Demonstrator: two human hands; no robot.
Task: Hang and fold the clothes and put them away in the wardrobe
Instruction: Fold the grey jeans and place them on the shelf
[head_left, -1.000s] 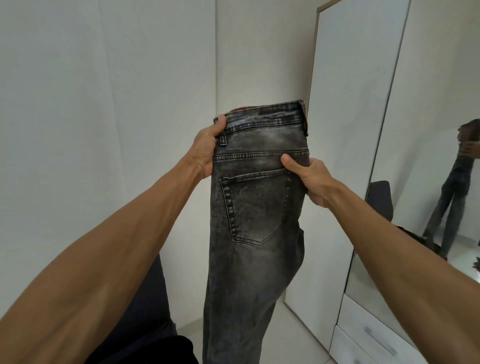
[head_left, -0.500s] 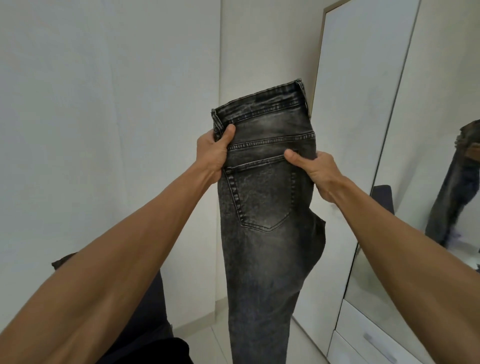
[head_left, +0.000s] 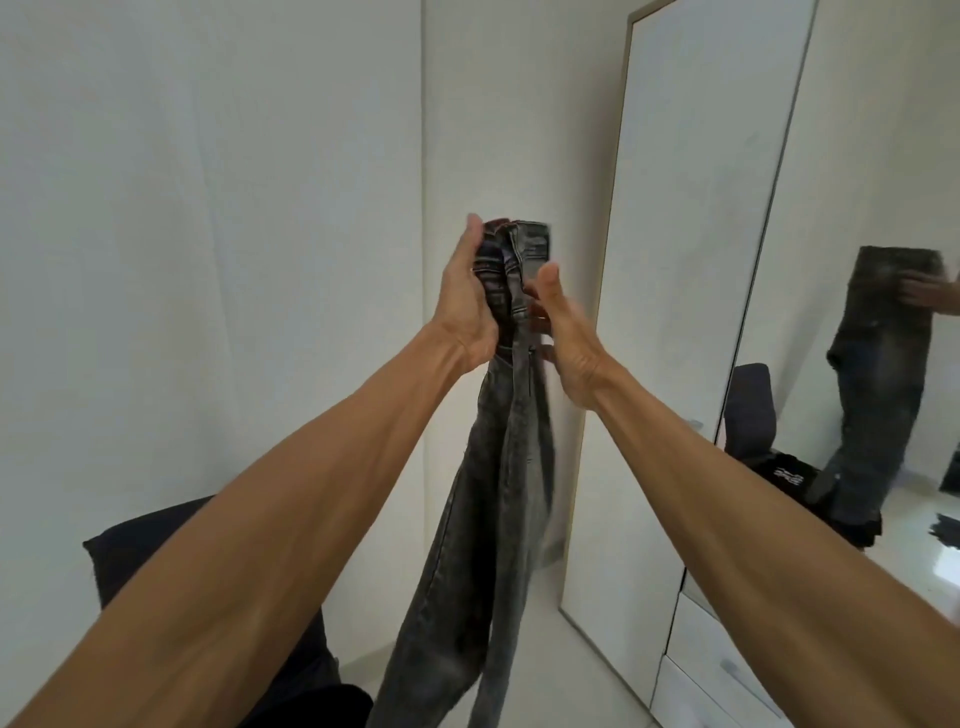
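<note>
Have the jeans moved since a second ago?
Yes. The jeans have swung edge-on, their waistband now left of the wardrobe edge it reached before.

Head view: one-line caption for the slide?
Left hand and right hand hold grey jeans by the waistband, legs hanging together, before a mirrored wardrobe.

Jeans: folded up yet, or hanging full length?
Hanging full length, doubled lengthwise: the jeans waistband is bunched between left hand and right hand, legs dangling toward the floor.
</note>
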